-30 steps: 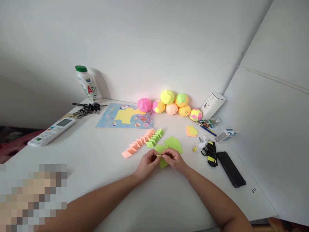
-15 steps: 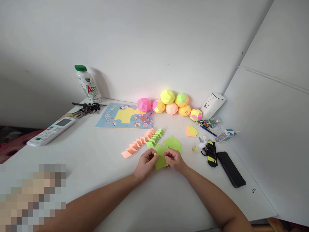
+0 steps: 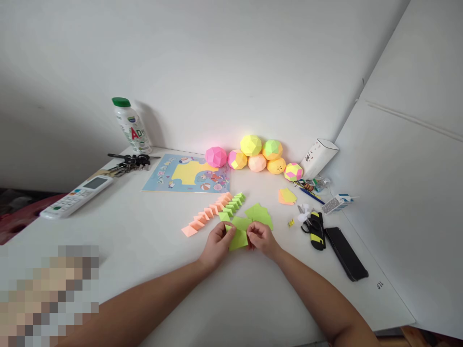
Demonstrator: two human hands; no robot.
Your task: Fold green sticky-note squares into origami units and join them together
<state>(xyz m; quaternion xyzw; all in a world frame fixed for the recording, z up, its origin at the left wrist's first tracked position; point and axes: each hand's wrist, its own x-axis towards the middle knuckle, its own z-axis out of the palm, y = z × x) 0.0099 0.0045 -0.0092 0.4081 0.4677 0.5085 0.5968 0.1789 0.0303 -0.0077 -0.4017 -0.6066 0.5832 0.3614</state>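
- A white remote control (image 3: 75,196) lies at the far left of the white tabletop (image 3: 144,250), angled toward the wall.
- Behind it a bunch of keys (image 3: 130,162) rests near a white bottle with a green cap (image 3: 130,125), which stands upright against the wall.
- A blue and yellow picture sheet (image 3: 188,174) lies flat just right of the keys.
- In front of the sheet runs a diagonal row of folded paper pieces (image 3: 213,212), orange at the near left end and green at the far right end.
- The left hand (image 3: 217,245) pinches the left edge of a green paper square (image 3: 238,239) between thumb and fingers, low over the tabletop.
- The right hand (image 3: 262,238) grips the right edge of the same square, fingers curled in; the paper sits between the two hands, near the middle of the tabletop.
- Just behind the hands lie loose green paper sheets (image 3: 259,215).
- A cluster of paper balls (image 3: 257,155) in pink, yellow, green and orange sits against the wall.
- To the right are a tilted white box (image 3: 319,157), black and yellow scissors (image 3: 315,227) and a black phone (image 3: 346,253).
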